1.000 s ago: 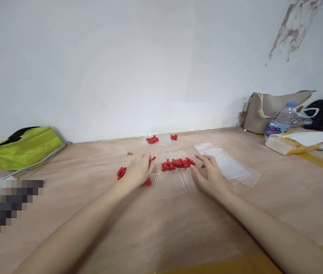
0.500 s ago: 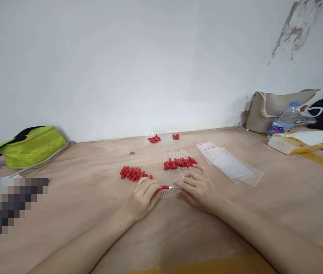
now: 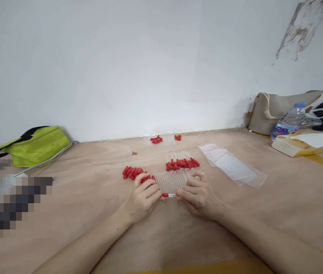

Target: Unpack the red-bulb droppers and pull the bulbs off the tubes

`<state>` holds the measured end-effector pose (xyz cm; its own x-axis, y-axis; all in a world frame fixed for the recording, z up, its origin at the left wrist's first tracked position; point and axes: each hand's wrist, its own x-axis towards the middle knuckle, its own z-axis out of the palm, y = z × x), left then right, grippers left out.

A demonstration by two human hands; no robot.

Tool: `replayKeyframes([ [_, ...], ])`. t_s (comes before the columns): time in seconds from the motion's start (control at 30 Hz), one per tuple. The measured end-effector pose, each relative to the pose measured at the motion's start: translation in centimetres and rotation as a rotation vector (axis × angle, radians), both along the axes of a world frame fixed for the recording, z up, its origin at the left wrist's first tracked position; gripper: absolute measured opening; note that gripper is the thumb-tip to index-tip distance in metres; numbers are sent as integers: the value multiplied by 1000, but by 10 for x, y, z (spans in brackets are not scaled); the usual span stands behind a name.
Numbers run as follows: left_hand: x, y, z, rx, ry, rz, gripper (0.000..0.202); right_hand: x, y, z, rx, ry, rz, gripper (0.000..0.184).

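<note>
My left hand is closed on a red rubber bulb, whose far part is covered by my fingers. In my right hand a clear glass tube is pinched; its end meets the bulb, and together they look like a dropper lying level between the hands. Just beyond the hands, clear tubes lie side by side in a row. A pile of loose red bulbs is by my left fingers. Farther back, several droppers lie with their red bulbs towards me.
Flat clear zip bags overlap on the table to the right. More red bulbs lie near the wall. A yellow-green pouch is at the left. A water bottle, a beige bag and a paper packet stand at the right.
Both hands have brought the bulb and tube lower and nearer to me, to the near edge of the tube row. The view has shifted slightly, moving the background to the right.
</note>
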<state>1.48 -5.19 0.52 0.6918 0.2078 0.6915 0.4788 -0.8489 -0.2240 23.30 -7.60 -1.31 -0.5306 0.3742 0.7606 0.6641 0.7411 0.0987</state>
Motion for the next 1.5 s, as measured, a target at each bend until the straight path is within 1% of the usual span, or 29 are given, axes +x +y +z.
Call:
replayKeyframes([
  [0.17, -3, 2, 0, -24, 40, -1, 15, 1, -1, -1, -13, -19, -27, 18],
  [0.37, 0, 3, -3, -47, 36, -14, 12, 1, -2, -1, -24, -15, -16, 17],
  [0.47, -8, 10, -1, -69, 47, -24, 14, 7, -1, 0, -37, -3, -11, 16],
  [0.53, -21, 18, 4, -134, 3, 38, 17, 14, 2, 2, -44, 35, -35, 17],
  [0.57, -30, 24, 8, -195, -49, 110, 19, 18, 4, 3, -54, 67, -67, 18],
  [0.63, -47, 35, 17, -390, -169, 304, 23, 25, 10, 6, -82, 149, -165, 19],
  [0.7, -60, 47, 27, -560, -226, 428, 28, 28, 15, 7, -111, 209, -250, 19],
  [0.73, -64, 52, 32, -615, -231, 474, 30, 29, 17, 7, -118, 219, -270, 18],
  [0.87, -68, 78, 45, -781, -183, 599, 33, 31, 21, 4, -164, 192, -318, 19],
  [0.93, -67, 93, 47, -851, -162, 660, 33, 34, 21, 3, -210, 194, -383, 22],
  [1.0, -66, 107, 46, -883, -126, 718, 30, 40, 22, 3, -261, 193, -452, 24],
  [1.1, -63, 123, 42, -924, -52, 734, 19, 47, 24, 6, -334, 171, -533, 24],
  [1.23, -57, 129, 37, -948, -9, 720, 9, 49, 26, 7, -375, 133, -597, 27],
  [1.37, -52, 126, 38, -923, -14, 740, 12, 46, 26, 5, -368, 119, -615, 25],
  [1.5, -51, 122, 41, -887, -49, 742, 17, 43, 25, 3, -332, 121, -584, 24],
])
